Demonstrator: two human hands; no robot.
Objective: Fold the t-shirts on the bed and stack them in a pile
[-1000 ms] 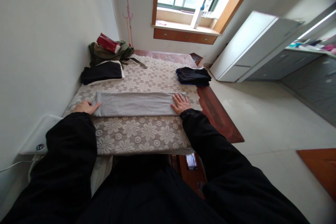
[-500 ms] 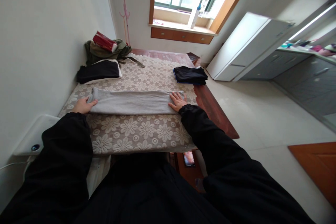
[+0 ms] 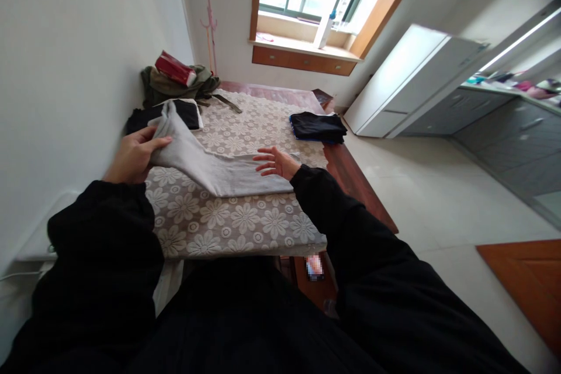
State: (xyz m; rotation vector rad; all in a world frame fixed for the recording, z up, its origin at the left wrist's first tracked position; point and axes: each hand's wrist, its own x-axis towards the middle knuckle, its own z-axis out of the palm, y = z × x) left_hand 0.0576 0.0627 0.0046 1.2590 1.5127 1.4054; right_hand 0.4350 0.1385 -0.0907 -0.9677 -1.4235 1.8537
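Observation:
A light grey folded garment (image 3: 228,174), long and narrow, lies across the patterned tablecloth (image 3: 245,219); its exact kind does not show. My left hand (image 3: 134,155) pinches the left end between thumb and fingers and holds it raised off the cloth, so the fabric slopes down toward the middle. Over the right part of the garment hovers my right hand (image 3: 277,163), fingers spread and holding nothing. Whether its underside touches the fabric I cannot tell.
Behind the lifted end lie dark folded clothes (image 3: 186,114) on something white. A black folded stack (image 3: 318,127) sits at the table's right side. A green bag (image 3: 201,83) with a red packet (image 3: 175,68) rests at the back left, by the wall (image 3: 87,58).
My left hand has lifted the garment's left end, which lay flat before. My right hand has come off the right end and moved left, above the fabric.

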